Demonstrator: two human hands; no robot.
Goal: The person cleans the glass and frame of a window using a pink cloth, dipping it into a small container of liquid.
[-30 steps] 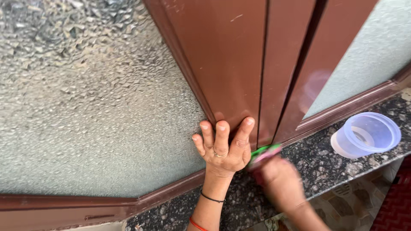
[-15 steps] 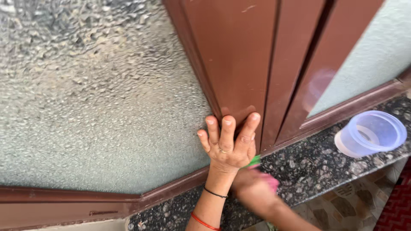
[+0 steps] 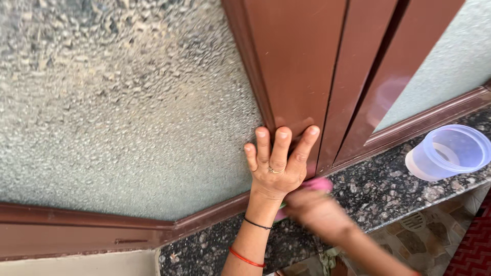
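1. The left hand [image 3: 276,163] is pressed flat on the brown window frame [image 3: 302,66], fingers spread and pointing up, palm on the metal, gripping nothing. A ring shows on one finger, and black and red bands sit on the wrist.
2. The right hand [image 3: 317,209] is low and blurred, just below the left. It looks closed around a pink cloth [image 3: 318,184], though the blur hides the exact grip.
3. That cloth sits right at the foot of the frame, where the metal meets the dark speckled stone ledge [image 3: 378,189], with only a pink edge peeking out above the knuckles.
4. My read: this is wiping along the bottom of the frame, one hand bracing while the other rubs.
5. The next stroke calls for keeping the cloth tight in the corner where frame meets ledge, with firm steady pressure from the bracing hand.
6. Off to the right, a clear plastic cup [image 3: 450,152] lies tipped on the ledge, well apart from both hands.
7. Frosted glass [image 3: 123,102] fills the pane on the left.
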